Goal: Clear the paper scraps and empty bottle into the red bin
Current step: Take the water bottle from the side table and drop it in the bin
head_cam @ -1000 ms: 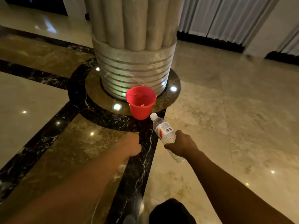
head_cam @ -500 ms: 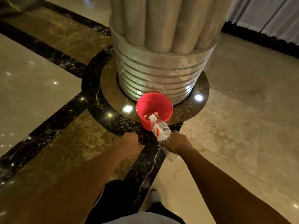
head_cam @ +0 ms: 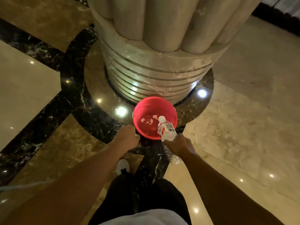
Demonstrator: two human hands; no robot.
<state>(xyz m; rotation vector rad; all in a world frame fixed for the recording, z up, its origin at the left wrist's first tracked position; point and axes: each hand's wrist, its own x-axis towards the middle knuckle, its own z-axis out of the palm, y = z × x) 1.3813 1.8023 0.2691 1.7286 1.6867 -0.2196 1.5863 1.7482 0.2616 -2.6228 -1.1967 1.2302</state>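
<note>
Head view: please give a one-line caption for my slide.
Right hand tips a plastic bottle cap-first over the red bin already holding paper scraps; left hand closed beside the rim.

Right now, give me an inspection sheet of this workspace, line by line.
Surface: polished marble floor with dark inlay bands, glossy with light reflections.
Job's things: red bin at the foot of the column; paper scraps lie inside it; bottle tilted cap-first over the rim.
Clutter: nothing seen.
Hands: right hand grips the bottle's lower part; left hand closed in a fist beside the bin, contents cannot be told.
Cables: thin pale cord at the left edge.
Surroundings: fluted stone column; white shoe below.
</note>
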